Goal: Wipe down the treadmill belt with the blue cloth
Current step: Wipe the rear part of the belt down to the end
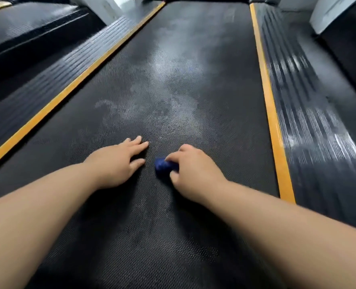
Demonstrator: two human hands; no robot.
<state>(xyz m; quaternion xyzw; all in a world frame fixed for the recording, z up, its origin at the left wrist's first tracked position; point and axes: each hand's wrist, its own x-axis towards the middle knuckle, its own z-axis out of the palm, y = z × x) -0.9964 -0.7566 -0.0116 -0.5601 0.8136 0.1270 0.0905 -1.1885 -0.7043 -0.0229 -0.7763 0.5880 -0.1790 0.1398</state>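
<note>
The black textured treadmill belt (183, 90) runs away from me, with pale smudges and dusty patches across its middle. My right hand (190, 170) is closed around a bunched dark blue cloth (162, 166), pressed onto the belt near the centre. Only the left end of the cloth shows past my fingers. My left hand (118, 161) lies flat on the belt just to the left of the cloth, fingers spread, holding nothing.
Yellow strips (271, 113) border the belt on both sides. Beyond them lie black ribbed side rails (310, 113), the right one streaked with white. White upright frame parts (329, 13) stand at the far right and far left (108, 7).
</note>
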